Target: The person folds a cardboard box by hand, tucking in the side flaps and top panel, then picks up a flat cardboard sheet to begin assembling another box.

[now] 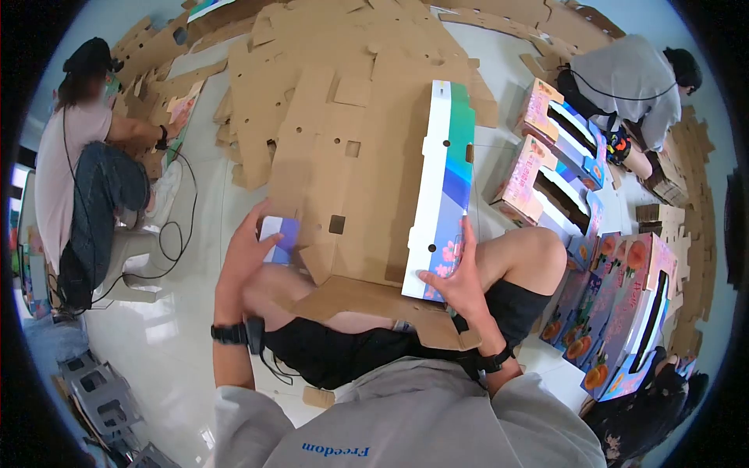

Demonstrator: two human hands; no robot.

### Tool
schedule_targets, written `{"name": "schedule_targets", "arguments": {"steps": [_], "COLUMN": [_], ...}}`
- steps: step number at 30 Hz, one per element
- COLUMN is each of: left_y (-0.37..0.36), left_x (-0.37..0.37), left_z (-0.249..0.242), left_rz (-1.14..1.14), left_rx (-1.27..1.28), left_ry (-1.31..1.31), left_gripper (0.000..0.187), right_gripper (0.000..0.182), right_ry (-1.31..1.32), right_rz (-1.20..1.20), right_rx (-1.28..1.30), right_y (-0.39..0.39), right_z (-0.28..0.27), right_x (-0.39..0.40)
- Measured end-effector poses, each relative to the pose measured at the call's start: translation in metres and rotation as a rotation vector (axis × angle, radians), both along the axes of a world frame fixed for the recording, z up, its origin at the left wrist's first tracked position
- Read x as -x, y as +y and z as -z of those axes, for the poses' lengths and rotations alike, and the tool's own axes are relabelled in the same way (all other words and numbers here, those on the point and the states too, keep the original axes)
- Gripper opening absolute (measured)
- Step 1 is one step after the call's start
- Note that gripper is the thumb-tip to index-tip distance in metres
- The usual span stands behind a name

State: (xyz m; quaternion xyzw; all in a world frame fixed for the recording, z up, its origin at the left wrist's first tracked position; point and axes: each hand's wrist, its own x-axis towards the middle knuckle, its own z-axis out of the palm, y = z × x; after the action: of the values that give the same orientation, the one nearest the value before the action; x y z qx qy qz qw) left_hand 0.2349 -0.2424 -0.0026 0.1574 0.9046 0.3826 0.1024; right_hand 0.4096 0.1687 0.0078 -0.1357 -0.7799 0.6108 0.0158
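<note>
A partly folded cardboard box (374, 210) lies across my lap, its plain brown inside facing up. Its right side panel (446, 183) stands up, printed white, green, blue and purple with pink flowers. My right hand (459, 281) holds that panel near its lower end, thumb on the near face and fingers along the outer side. At the box's left edge, my left hand (253, 243) is curled around the side beside a small white and purple flap (281, 238); some of its fingers are hidden. The near end flap (382, 308) folds toward my body.
Flat cardboard sheets (261, 109) are piled beyond the box. Finished printed boxes (624, 312) stand to the right, with two more (538, 183) farther off. One person (94, 171) sits at left by a cable (191, 210); another person (628, 78) bends at far right. Grey plastic stools (101, 394) stand lower left.
</note>
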Motion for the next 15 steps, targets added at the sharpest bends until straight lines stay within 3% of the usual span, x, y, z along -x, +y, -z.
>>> {"name": "schedule_targets", "arguments": {"steps": [2,8,9,12,15], "left_y": [0.039,0.103,0.111,0.149,0.162], "left_x": [-0.027,-0.050,-0.053,-0.073,-0.083], "left_z": [-0.041,-0.094,-0.098,-0.090,-0.070], "left_rz": [-0.054,0.156,0.231,0.446,0.571], "left_rx": [0.131,-0.076,-0.097,-0.086,0.052], "left_ry": [0.166,0.154,0.072,0.131,0.252], "left_gripper": [0.056,0.028,0.017,0.007,0.016], "right_gripper": [0.129,0.127,0.126,0.124,0.122], "right_ry": [0.021,-0.008,0.003,0.003,0.000], "right_rz": [-0.001,-0.090,-0.113,-0.189,-0.225], "right_rx": [0.020,0.183,0.227,0.202,0.149], "right_y": [0.004,0.011,0.014,0.022,0.027], "right_z": [0.003,-0.003,0.000,0.000,-0.005], "right_x": [-0.002,0.012,0.012,0.013,0.013]}}
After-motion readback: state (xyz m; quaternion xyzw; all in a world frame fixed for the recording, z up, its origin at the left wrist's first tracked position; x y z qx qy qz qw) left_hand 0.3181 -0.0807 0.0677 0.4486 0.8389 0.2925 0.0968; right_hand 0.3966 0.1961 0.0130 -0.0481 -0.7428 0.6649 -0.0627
